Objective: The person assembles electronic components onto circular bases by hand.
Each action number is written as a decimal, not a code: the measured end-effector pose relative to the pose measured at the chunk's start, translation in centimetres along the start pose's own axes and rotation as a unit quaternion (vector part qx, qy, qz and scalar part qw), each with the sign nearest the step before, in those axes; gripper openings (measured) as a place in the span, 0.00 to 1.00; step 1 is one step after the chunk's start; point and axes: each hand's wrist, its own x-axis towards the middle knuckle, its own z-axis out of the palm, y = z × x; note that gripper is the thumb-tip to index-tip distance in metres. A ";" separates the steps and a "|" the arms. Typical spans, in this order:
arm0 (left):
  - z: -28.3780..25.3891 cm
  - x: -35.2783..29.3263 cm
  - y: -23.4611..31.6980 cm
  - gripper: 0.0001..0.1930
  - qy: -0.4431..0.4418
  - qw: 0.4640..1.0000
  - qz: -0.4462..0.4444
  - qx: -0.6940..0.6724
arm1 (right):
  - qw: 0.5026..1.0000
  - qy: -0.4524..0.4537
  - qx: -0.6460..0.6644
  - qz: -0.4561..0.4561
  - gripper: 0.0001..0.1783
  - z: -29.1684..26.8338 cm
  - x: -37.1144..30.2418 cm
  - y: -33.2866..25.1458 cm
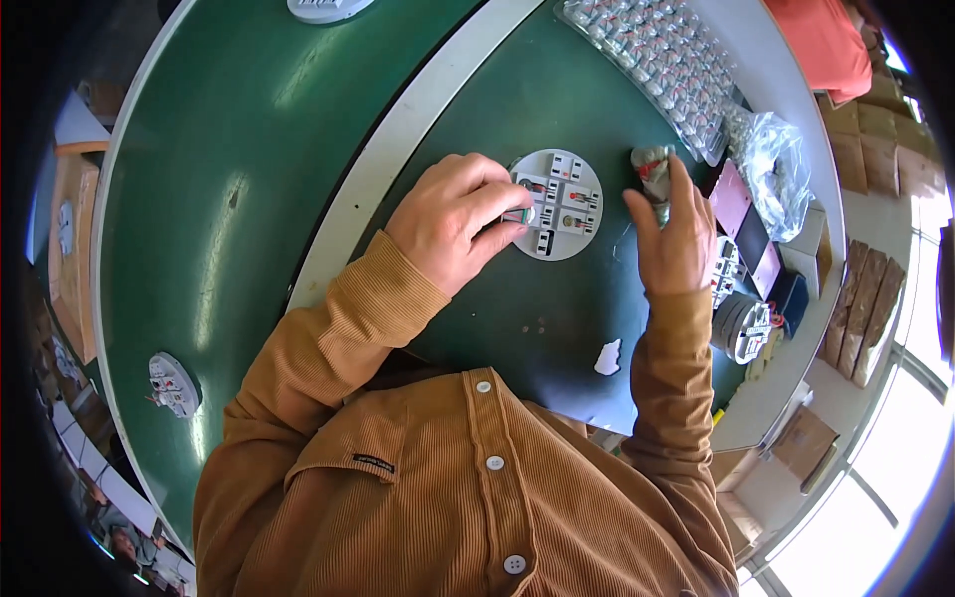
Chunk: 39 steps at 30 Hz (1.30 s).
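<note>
In the head view, a round white disc (pixel 570 250) lies on the green bench (pixel 497 323), set with several white blocks (pixel 560 165), some carrying small red or dark parts. The left hand (pixel 443 214) comes over the disc's left edge, its grip closed, thumb and fingertips pinching a small part (pixel 516 215) that is mostly hidden; its green-edged end points in over the disc, and how its full length runs cannot be told. The right hand (pixel 676 234) is on the disc's other side, apart from it, with thumb and fingers spread around a shiny silver piece (pixel 653 171) with a red patch. Whether that grip bears on the piece or only surrounds it cannot be told. The silver piece lies to the right of the disc and slightly beyond its middle, its long axis running mostly away from the person; it sits at the right hand's fingertips, so the right hand is much the nearer one, while the left is nearer the blocks. Farther beyond the disc and to its right is a tray (pixel 714 149) of clear-covered pieces, with a crumpled plastic bag (pixel 771 169) just beside it. A stack of round discs (pixel 738 328) stands to the disc's right, nearer the person.
</note>
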 end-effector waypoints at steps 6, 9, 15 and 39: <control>0.4 0.6 -0.9 0.19 0.027 0.999 -0.005 -0.022 | 0.952 -0.075 0.294 0.051 0.27 -2.5 1.1 -2.0; -0.2 -0.1 -0.4 0.22 -0.002 0.999 -0.034 -0.031 | 0.956 -0.247 0.127 -0.094 0.25 -7.4 2.6 -6.9; 0.1 0.6 -0.3 0.27 0.039 0.996 -0.044 -0.060 | 0.928 -0.300 -0.074 -0.207 0.20 -8.1 6.1 -11.1; 0.8 2.2 -0.7 0.31 -0.023 1.000 0.013 0.011 | 0.955 -0.285 -0.015 -0.078 0.23 -6.9 4.9 -5.4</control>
